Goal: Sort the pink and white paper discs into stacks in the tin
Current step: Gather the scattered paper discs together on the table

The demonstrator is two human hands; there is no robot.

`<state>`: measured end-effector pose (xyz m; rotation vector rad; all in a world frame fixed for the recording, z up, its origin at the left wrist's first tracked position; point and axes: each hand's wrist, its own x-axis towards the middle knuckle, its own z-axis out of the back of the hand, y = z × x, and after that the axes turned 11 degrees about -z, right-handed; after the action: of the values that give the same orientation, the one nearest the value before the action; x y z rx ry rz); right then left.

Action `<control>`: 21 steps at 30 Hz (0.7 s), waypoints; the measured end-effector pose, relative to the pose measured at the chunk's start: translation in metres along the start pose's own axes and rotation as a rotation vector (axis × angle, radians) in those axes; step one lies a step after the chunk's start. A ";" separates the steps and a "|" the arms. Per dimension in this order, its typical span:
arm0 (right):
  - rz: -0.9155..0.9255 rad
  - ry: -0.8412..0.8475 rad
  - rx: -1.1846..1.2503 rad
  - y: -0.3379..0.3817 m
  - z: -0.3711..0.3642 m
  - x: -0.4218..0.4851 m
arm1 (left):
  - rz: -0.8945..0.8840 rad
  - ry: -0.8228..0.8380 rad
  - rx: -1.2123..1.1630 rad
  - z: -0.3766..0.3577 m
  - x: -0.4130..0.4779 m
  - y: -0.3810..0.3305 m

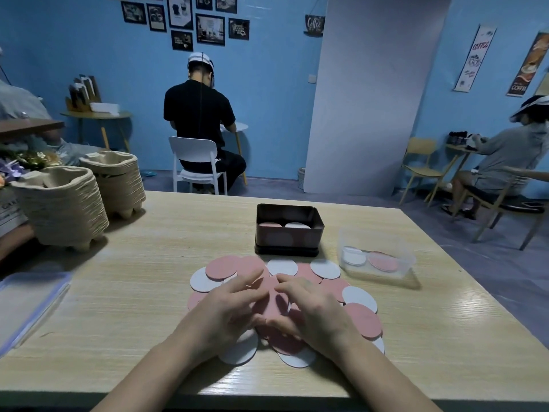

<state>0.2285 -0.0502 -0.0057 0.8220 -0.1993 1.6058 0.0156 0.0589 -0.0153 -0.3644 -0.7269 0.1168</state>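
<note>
Pink disc (274, 304) atop mixed pink/white disc pile (361, 319), table centre (133, 257), just in front of tin (286, 233). Both hands pinch it: left hand (228, 304) & right hand (315, 310), fingers curled on edges. Step: pick/separate, prob. Next: lift clear, drop on pink stack in tin, left of white stack.

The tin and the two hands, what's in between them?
In the head view, loose pink and white discs lie on the table between the tin and the left hand and right hand.
</note>
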 end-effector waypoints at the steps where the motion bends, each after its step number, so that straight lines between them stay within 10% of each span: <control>1: -0.006 -0.003 0.008 0.000 0.002 0.000 | -0.004 -0.003 -0.007 0.000 0.000 0.000; 12: -0.057 0.218 -0.047 -0.008 0.010 0.003 | 0.009 -0.049 0.113 -0.020 0.004 0.004; 21: -0.032 0.049 -0.040 -0.014 0.018 -0.001 | 0.022 -0.094 0.142 -0.015 0.004 -0.004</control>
<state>0.2485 -0.0578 0.0024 0.7505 -0.1814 1.5852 0.0288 0.0517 -0.0220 -0.2321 -0.8024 0.2061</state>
